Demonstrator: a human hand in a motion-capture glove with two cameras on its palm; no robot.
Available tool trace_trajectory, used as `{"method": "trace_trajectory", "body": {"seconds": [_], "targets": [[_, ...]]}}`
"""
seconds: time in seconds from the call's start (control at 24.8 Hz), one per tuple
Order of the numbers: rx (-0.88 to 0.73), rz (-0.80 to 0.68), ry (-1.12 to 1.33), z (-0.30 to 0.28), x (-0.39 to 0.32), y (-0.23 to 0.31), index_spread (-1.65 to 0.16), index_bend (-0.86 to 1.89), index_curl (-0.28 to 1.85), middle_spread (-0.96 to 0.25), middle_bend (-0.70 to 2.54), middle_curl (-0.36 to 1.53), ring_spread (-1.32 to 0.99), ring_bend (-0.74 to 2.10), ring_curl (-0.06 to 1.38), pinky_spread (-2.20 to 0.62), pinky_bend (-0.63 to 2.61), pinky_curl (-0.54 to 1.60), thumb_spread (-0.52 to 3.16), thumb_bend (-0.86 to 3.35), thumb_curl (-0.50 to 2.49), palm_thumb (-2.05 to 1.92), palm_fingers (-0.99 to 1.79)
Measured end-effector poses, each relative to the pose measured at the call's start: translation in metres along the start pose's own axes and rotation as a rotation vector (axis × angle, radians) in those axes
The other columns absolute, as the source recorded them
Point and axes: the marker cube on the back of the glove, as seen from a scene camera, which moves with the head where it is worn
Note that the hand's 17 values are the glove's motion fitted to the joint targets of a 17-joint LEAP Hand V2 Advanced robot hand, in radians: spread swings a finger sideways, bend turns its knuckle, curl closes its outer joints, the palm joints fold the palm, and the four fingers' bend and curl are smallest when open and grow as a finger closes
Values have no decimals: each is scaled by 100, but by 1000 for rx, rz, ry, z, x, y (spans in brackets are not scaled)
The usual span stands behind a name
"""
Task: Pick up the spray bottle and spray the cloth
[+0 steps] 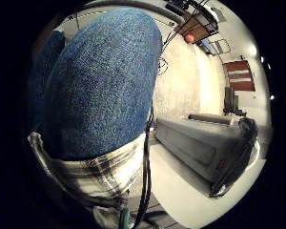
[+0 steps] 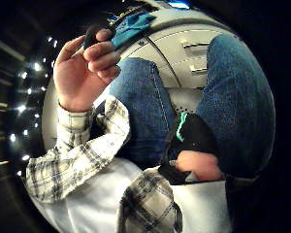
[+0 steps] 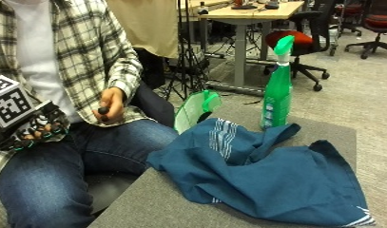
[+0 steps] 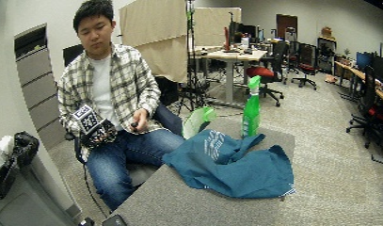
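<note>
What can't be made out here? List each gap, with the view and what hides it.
Spray bottle: in the outside view, its base is hidden behind a fold of the blue cloth.
Bare left hand: in the outside view, the small dark object it holds is too small to identify.
Little finger side palm view: a jeans leg fills it, so bottle and cloth don't show.

Glossy plastic spray bottle [image 3: 276,90], soft cloth [image 3: 269,175]
</note>
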Motion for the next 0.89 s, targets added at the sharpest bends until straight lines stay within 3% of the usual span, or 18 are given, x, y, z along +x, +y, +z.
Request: {"method": "trace_trajectory", "body": {"seconds": [0.89], "targets": [[-14,5,-14,3,1,4,-39,17,30,-8,16,21,16,21,29,20,42,27,117,-1,54,65,-6]]}}
